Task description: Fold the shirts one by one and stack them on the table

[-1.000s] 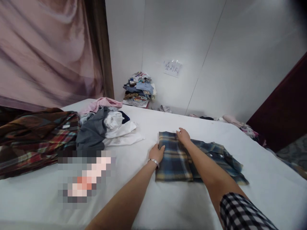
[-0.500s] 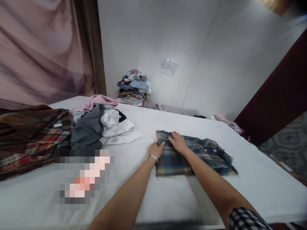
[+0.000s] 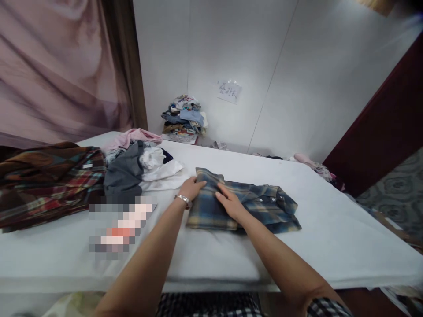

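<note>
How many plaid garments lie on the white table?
2. A blue plaid shirt lies near the middle of the white table, under both hands. A red-brown plaid garment lies at the left end. The mixed clothes heap may hide more.

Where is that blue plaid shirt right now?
In the head view, the blue plaid shirt lies folded mid-table on the white table, under the left hand and right hand, right of the clothes pile.

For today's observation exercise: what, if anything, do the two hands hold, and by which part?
The left hand grips the folded blue plaid shirt at its far left corner; the right hand presses flat on its top.
</note>
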The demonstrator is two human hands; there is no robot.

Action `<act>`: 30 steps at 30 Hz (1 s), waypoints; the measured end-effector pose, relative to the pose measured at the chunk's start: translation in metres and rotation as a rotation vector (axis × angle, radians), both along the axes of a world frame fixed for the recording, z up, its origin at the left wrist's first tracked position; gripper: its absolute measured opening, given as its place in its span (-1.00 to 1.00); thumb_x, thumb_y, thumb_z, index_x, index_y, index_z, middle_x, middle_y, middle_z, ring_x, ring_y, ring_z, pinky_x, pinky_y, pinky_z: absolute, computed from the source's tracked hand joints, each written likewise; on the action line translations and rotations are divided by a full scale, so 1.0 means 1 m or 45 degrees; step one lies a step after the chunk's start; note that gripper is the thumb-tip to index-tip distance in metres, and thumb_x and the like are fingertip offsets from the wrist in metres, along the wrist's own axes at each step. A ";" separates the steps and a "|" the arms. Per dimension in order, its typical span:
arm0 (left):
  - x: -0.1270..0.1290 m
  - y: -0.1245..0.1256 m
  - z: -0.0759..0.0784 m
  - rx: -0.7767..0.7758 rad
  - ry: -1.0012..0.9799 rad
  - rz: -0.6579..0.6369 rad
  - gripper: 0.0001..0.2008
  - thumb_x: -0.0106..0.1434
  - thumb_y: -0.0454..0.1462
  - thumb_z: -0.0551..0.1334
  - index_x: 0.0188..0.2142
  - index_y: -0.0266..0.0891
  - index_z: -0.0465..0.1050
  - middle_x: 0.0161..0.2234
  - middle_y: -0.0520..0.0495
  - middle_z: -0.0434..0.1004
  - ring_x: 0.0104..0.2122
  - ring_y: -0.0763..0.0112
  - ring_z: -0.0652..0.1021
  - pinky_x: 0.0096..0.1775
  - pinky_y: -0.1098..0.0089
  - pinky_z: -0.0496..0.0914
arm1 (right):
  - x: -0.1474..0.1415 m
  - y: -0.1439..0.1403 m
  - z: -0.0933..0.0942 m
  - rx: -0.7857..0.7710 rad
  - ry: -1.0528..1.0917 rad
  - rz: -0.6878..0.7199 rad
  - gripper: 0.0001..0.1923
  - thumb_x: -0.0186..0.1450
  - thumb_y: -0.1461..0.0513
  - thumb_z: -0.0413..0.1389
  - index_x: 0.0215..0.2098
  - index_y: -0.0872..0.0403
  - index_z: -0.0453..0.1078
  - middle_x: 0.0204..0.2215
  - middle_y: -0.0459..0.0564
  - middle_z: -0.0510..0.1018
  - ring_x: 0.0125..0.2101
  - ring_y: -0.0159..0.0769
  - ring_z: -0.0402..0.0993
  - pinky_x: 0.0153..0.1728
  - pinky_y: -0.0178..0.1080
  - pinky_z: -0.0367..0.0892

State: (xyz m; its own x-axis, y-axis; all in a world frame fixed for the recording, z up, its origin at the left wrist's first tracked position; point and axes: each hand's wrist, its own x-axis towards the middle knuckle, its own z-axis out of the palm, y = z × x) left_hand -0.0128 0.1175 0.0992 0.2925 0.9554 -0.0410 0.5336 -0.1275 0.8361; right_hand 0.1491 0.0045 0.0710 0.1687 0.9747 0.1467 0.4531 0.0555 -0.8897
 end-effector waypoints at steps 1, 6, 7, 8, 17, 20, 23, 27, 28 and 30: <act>-0.011 0.001 0.005 0.019 0.021 0.018 -0.74 0.14 -0.09 0.26 -0.30 -0.23 0.54 -0.26 -0.13 0.67 -0.18 0.13 0.62 -0.16 0.32 0.44 | -0.009 -0.001 -0.004 -0.012 0.189 0.037 -0.34 0.30 -0.10 0.07 0.28 -0.03 0.26 0.29 0.01 0.28 0.30 -0.18 0.16 0.32 -0.06 -0.01; -0.043 -0.008 0.011 0.037 0.110 0.072 -0.84 0.04 -0.14 0.29 -0.47 -0.19 0.48 -0.37 -0.15 0.65 -0.17 0.03 0.61 -0.13 0.24 0.43 | -0.034 0.001 -0.021 -0.213 0.830 0.062 -0.39 0.20 -0.07 0.20 0.16 -0.02 0.40 0.20 0.05 0.41 0.22 -0.14 0.30 0.28 -0.03 0.08; -0.043 -0.010 0.013 0.033 0.110 0.065 -0.82 0.05 -0.13 0.28 -0.48 -0.19 0.48 -0.39 -0.14 0.65 -0.20 0.05 0.61 -0.15 0.25 0.44 | -0.034 0.000 -0.020 -0.221 0.908 0.066 -0.41 0.20 -0.06 0.21 0.14 -0.02 0.41 0.17 0.05 0.45 0.19 -0.13 0.33 0.26 -0.03 0.10; -0.041 -0.013 0.015 0.031 0.101 0.050 -0.79 0.06 -0.10 0.28 -0.48 -0.19 0.48 -0.40 -0.12 0.64 -0.22 0.07 0.61 -0.18 0.26 0.45 | -0.033 -0.001 -0.018 -0.222 0.977 0.070 -0.42 0.21 -0.06 0.20 0.13 -0.03 0.41 0.14 0.04 0.48 0.17 -0.13 0.35 0.25 -0.03 0.12; 0.070 -0.051 0.043 -0.230 -0.462 -0.375 -0.61 0.23 -0.08 0.24 -0.03 -0.25 0.42 -0.19 -0.18 0.62 -0.38 0.30 0.63 -0.28 0.25 0.54 | 0.042 -0.054 0.011 -0.127 1.291 -0.100 -0.37 0.33 -0.21 -0.08 0.16 -0.01 0.33 -0.12 0.05 0.62 -0.13 -0.11 0.57 -0.05 -0.03 0.41; 0.083 -0.063 0.018 0.006 -0.367 -0.270 -0.66 0.23 -0.16 0.25 -0.04 -0.27 0.44 -0.02 -0.27 0.56 -0.07 0.12 0.60 0.02 0.11 0.46 | 0.065 -0.075 0.003 -0.189 1.292 -0.177 -0.36 0.34 -0.18 -0.07 0.11 0.10 0.38 -0.18 0.11 0.63 -0.18 -0.07 0.58 -0.16 -0.05 0.44; 0.080 -0.071 -0.019 0.272 -0.172 -0.204 -0.62 0.25 -0.19 0.21 0.03 -0.29 0.42 0.13 -0.29 0.45 0.18 0.05 0.42 0.24 0.07 0.24 | 0.072 -0.083 -0.006 -0.172 1.245 -0.279 -0.39 0.30 0.06 0.12 0.25 0.10 0.22 -0.18 0.06 0.63 -0.24 -0.15 0.59 -0.21 -0.14 0.44; 0.077 -0.082 -0.050 0.361 0.114 -0.283 -0.48 0.30 -0.09 0.14 0.16 -0.33 0.34 0.31 -0.33 0.22 0.30 0.04 0.24 0.30 0.08 0.12 | 0.074 -0.077 -0.010 -0.205 1.095 -0.394 -0.07 0.11 0.32 0.17 0.40 0.00 -0.07 -0.19 -0.02 0.64 -0.34 -0.21 0.58 -0.28 -0.17 0.47; 0.078 -0.085 -0.053 0.353 0.173 -0.319 -0.44 0.30 -0.06 0.13 0.19 -0.34 0.32 0.34 -0.34 0.15 0.33 0.03 0.19 0.31 0.08 0.09 | 0.076 -0.075 -0.011 -0.202 1.056 -0.415 -0.04 0.09 0.34 0.16 0.41 -0.01 -0.08 -0.17 -0.02 0.63 -0.33 -0.21 0.58 -0.28 -0.16 0.48; 0.079 -0.088 -0.055 0.352 0.274 -0.396 -0.38 0.31 -0.03 0.11 0.24 -0.36 0.27 0.37 -0.34 0.06 0.36 0.02 0.11 0.33 0.08 0.04 | 0.080 -0.073 -0.013 -0.165 0.961 -0.417 -0.05 0.06 0.34 0.15 0.39 -0.03 -0.02 -0.09 0.00 0.60 -0.24 -0.20 0.57 -0.21 -0.15 0.48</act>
State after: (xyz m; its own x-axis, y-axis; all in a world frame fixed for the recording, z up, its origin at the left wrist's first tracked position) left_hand 0.0661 0.0292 0.0446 0.5797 0.8072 0.1116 0.5924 -0.5114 0.6225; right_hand 0.2295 -0.0687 0.0581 0.4550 0.8605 -0.2292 -0.2922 -0.0989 -0.9512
